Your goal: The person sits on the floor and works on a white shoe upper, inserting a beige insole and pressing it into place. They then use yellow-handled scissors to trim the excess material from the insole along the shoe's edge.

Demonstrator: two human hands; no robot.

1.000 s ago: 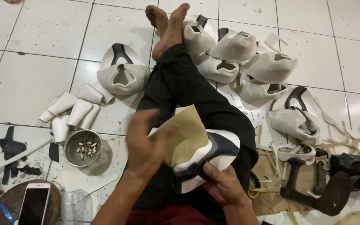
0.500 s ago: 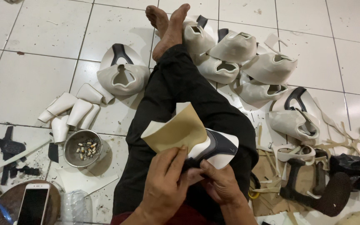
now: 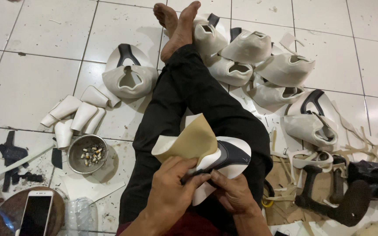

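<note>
Two hands meet over the lap: the left hand [image 3: 171, 192] and right hand [image 3: 232, 194] both pinch a shoe upper [image 3: 224, 159], white with a dark panel, whose tan lining [image 3: 191, 142] folds up toward the far side. It rests on the black-trousered legs, near the camera. Done well, I judge, the fingers should keep the lining's edge flush with the upper and press it smooth, without creasing. The floor [image 3: 36, 83] is white tile, scuffed and littered. More uppers [image 3: 250, 57] pile far right, a bowl [image 3: 87, 154] and phone [image 3: 35, 214] lie near left, scraps [image 3: 311, 159] right.
</note>
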